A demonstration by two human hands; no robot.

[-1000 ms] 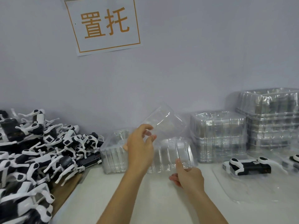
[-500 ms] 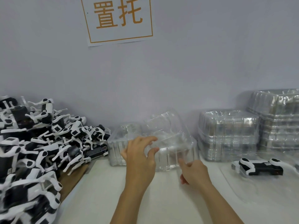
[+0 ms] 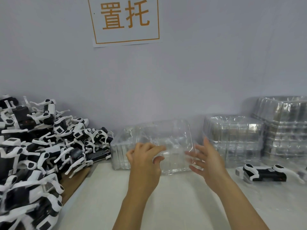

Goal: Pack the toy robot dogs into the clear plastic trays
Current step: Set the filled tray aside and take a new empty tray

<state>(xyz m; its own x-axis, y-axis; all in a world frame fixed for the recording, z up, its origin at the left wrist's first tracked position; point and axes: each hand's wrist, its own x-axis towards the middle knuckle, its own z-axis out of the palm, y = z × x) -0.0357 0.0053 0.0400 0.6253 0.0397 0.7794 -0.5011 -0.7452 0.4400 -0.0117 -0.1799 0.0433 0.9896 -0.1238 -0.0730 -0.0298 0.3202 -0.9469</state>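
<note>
White table [image 3: 174, 205], dog pile [image 3: 41, 146] left

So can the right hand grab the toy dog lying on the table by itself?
Probably yes. The toy dog lies in the open just right of the right hand, with nothing between them. That hand first has to leave the clear tray.

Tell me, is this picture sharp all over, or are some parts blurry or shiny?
Head view: the orange-lettered wall sign is crisp; the right hand and the clear plastic tray it holds with the left hand smear slightly; glare streaks the stacked clear trays; the pile of black-and-white toy robot dogs blurs toward the lower left corner.
</note>
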